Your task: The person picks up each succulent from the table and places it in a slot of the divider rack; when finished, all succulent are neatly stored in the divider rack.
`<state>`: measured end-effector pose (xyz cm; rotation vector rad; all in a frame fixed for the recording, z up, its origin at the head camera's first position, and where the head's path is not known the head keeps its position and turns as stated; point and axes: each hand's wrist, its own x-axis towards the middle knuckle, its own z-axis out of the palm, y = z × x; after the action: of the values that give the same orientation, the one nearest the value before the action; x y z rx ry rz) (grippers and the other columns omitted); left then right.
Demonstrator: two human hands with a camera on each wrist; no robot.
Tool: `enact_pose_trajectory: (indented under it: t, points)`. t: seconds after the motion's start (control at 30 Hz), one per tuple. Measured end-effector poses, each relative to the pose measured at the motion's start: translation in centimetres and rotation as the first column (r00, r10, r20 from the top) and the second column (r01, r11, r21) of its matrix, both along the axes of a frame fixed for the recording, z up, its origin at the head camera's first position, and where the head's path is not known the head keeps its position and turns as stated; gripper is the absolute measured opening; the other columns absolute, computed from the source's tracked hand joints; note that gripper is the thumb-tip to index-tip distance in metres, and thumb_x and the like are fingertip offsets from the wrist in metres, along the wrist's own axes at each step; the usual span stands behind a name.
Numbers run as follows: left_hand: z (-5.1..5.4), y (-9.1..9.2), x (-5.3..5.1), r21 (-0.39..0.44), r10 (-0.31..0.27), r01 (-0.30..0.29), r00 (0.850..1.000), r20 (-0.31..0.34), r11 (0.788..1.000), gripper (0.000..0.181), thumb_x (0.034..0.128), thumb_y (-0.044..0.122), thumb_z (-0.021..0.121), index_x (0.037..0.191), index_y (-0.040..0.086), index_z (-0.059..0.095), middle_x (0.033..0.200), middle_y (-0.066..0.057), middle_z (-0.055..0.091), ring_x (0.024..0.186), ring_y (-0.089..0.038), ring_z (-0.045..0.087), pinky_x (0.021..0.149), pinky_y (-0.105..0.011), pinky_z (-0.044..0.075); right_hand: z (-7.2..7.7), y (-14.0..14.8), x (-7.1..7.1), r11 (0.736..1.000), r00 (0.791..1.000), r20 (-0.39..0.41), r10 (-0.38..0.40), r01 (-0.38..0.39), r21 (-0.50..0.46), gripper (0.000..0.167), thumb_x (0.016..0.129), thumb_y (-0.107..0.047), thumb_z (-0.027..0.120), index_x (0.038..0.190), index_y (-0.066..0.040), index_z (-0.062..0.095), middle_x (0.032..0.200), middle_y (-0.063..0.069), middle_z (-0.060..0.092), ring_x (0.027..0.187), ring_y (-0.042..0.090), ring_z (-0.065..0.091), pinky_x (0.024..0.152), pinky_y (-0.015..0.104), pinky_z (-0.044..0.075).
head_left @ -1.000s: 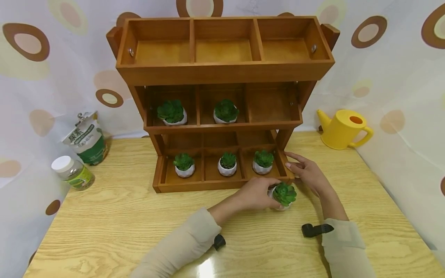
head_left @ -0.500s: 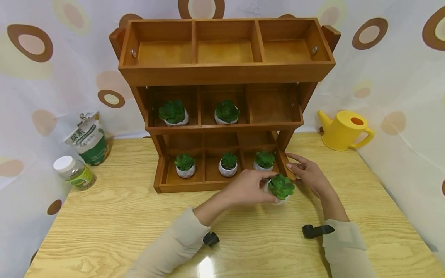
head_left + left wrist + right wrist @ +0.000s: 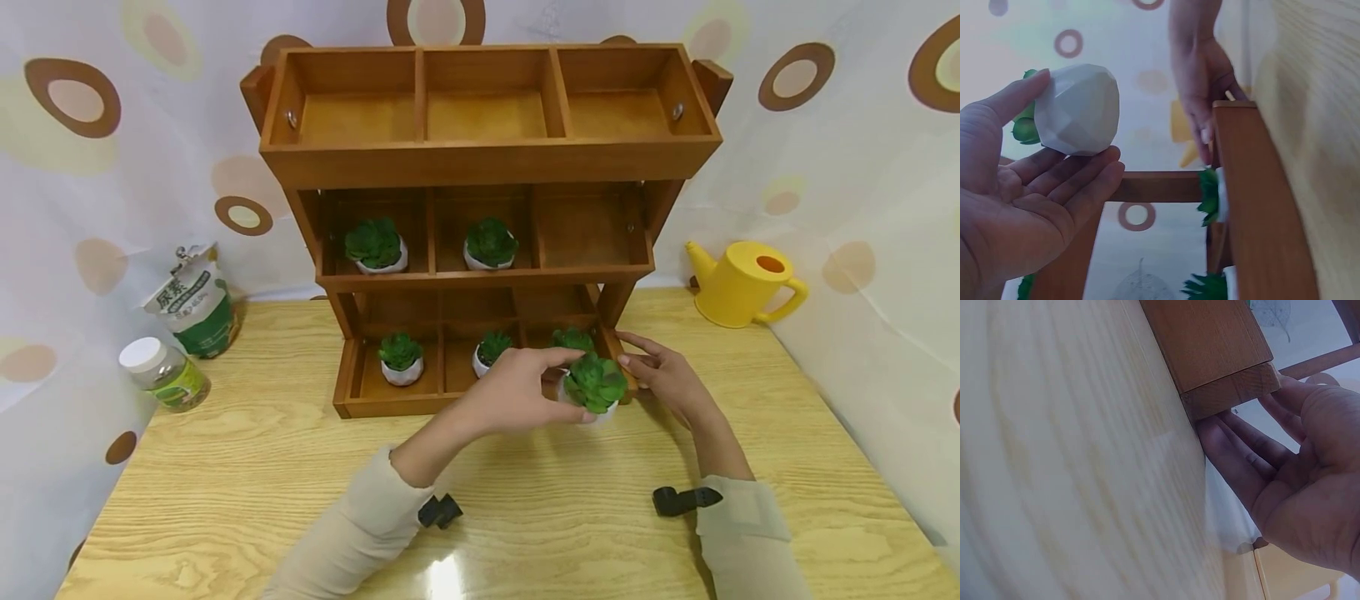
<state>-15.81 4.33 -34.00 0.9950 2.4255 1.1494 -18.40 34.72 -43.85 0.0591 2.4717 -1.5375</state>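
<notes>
In the head view, my left hand (image 3: 517, 390) holds a potted succulent (image 3: 596, 383) between thumb and fingers, above the table before the lowest tier's right end. Its white faceted pot (image 3: 1082, 109) shows side-on in the left wrist view, off any surface. My right hand (image 3: 667, 379) touches the right end of the three-tier wooden plant shelf (image 3: 487, 162), its fingers fairly straight against the board's end (image 3: 1232, 394). Potted succulents stand in the lowest tier: left (image 3: 401, 358), middle (image 3: 492, 346) and right (image 3: 572, 338), the latter two partly hidden by my left hand and the held plant.
The middle tier bears a succulent at left (image 3: 377, 246) and one in the centre (image 3: 491, 242). A yellow watering can (image 3: 742, 283) stands at the back right. At the left are a green-and-white bag (image 3: 198, 304) with a clip and a white-lidded jar (image 3: 168, 375).
My left hand has lifted the potted succulent and brought it up and leftward, towards the lowest tier. My right hand has stayed at the shelf's right end.
</notes>
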Motion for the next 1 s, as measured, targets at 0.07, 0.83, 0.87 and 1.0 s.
enact_pose_trajectory:
  t: [0.07,0.83,0.87,1.0]
  points:
    - [0.4,-0.2,0.0,0.009,0.001,-0.001,1.0,-0.007,1.0,0.076,0.0822,0.042,0.083,0.148,0.017,0.054,0.131,0.002,0.069,0.11,-0.01,0.069,0.09,-0.022,0.053,-0.1,0.1,0.0,1.0,1.0,0.003,0.001,-0.001,-0.007,0.065,0.104,-0.042,0.055,0.161,-0.025,0.031,0.151,0.026,0.049,0.113,0.012,0.065,0.086,0.034,0.06]
    - [4.5,-1.5,-1.7,0.112,-0.001,0.009,0.997,-0.077,0.994,0.067,0.0839,0.031,0.084,0.144,0.013,0.058,0.122,0.002,0.072,0.101,-0.006,0.069,0.088,-0.024,0.056,-0.1,-0.2,0.1,0.999,0.999,0.028,-0.022,0.022,-0.027,0.067,0.105,-0.04,0.054,0.163,-0.021,0.026,0.155,0.025,0.045,0.142,0.043,0.045,0.094,0.045,0.058]
    - [4.7,-1.5,-1.8,0.114,0.002,0.006,0.997,-0.074,0.993,0.068,0.0842,0.031,0.083,0.144,0.014,0.057,0.122,0.002,0.072,0.102,-0.006,0.069,0.088,-0.024,0.056,-0.1,-0.3,0.1,0.999,0.999,0.028,-0.02,0.02,-0.027,0.068,0.105,-0.04,0.054,0.163,-0.02,0.026,0.155,0.026,0.044,0.142,0.044,0.044,0.095,0.046,0.058]
    - [5.4,-1.6,-2.3,0.13,0.019,-0.009,0.997,-0.074,0.991,0.067,0.0841,0.031,0.084,0.144,0.014,0.058,0.12,0.003,0.072,0.103,-0.006,0.069,0.086,-0.023,0.056,-0.1,-0.2,0.0,0.999,0.999,0.025,-0.024,0.025,-0.023,0.067,0.104,-0.043,0.055,0.162,-0.022,0.028,0.156,0.024,0.043,0.143,0.043,0.043,0.093,0.044,0.058]
